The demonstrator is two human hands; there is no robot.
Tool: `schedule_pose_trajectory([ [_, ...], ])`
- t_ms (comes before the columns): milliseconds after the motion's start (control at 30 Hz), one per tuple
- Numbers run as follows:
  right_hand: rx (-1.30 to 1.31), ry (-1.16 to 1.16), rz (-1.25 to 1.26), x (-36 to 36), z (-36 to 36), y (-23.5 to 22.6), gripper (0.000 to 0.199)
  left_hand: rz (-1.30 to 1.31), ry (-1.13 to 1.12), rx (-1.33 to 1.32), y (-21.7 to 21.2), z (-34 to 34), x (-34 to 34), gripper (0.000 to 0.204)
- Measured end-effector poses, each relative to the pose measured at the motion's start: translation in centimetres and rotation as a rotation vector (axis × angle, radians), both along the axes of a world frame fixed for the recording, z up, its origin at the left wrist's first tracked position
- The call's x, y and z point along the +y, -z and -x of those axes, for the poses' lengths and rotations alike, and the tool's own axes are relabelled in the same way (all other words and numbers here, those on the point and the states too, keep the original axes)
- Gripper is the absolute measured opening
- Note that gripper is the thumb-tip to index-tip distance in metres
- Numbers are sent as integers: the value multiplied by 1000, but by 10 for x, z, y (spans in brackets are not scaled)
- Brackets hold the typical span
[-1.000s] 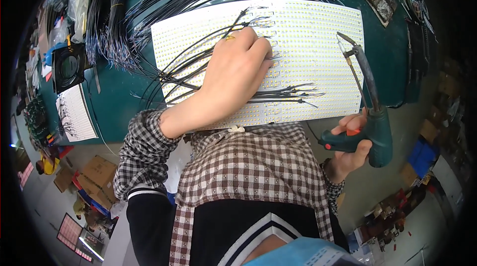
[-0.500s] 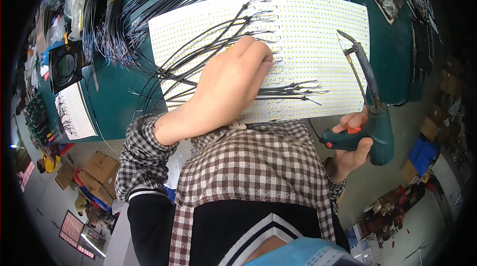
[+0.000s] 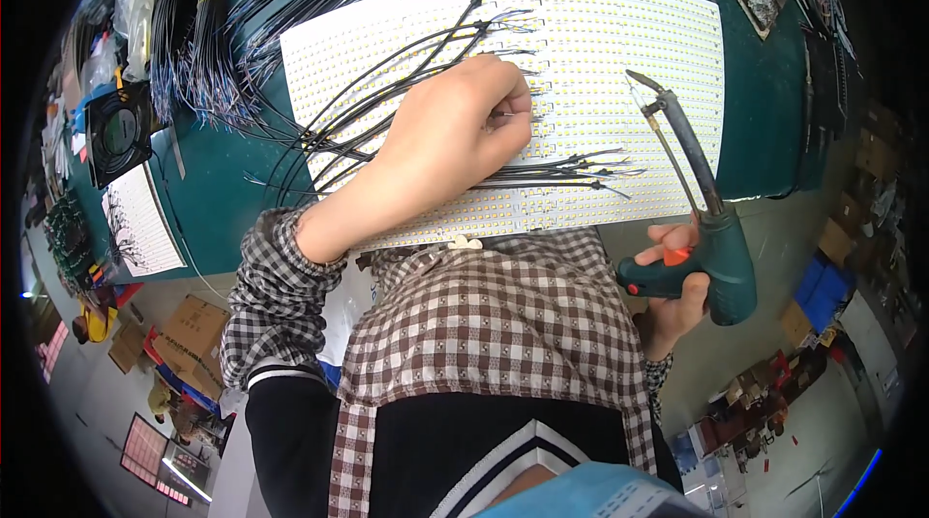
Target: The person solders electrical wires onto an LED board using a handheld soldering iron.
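My left hand (image 3: 455,131) rests on a white panel of LED strips (image 3: 619,44) and pinches a thin black wire (image 3: 518,114) against it between thumb and fingers. Several black wires (image 3: 387,53) fan across the panel under and around that hand. My right hand (image 3: 673,281) grips a dark green soldering gun (image 3: 711,247) with an orange trigger. The gun's tip (image 3: 634,80) hovers over the panel, to the right of my left hand and apart from it.
The panel lies on a green bench (image 3: 232,179). Bundles of black wires (image 3: 203,24) lie at the back left. A black fan (image 3: 118,131) and a white sheet (image 3: 140,223) sit at the left edge. Cardboard boxes (image 3: 189,334) stand on the floor.
My left hand has shifted slightly along the panel and its fingers have curled tighter on a wire. The soldering gun has stayed at the right in my right hand.
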State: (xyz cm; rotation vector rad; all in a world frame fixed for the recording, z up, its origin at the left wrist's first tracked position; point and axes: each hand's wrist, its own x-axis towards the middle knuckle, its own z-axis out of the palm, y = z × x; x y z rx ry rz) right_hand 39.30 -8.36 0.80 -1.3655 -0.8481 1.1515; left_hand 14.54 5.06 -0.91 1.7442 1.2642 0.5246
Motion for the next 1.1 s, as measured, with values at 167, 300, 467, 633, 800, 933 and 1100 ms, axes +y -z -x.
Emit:
schedule_pose_trajectory([
  [167,-33,-115,-1,-8,-2,0,71,-44,42,23,3,-1,4,7],
  [300,-62,-143,74,-3,7,-11,61,-35,33,34,3,-1,4,7],
  [467,26,-172,139,-8,7,-14,50,-17,47,19,1,-1,6,6],
  [633,-191,-316,195,-7,6,-17,45,-30,42,18,4,-2,4,6],
  [800,-100,-252,178,-16,6,-5,42,-42,46,18,4,-2,3,6],
  [933,-106,-192,159,-20,6,1,52,-61,57,27,5,-2,3,7],
  [1100,-106,-178,164,-20,7,2,54,-44,64,31,3,-2,4,7],
])
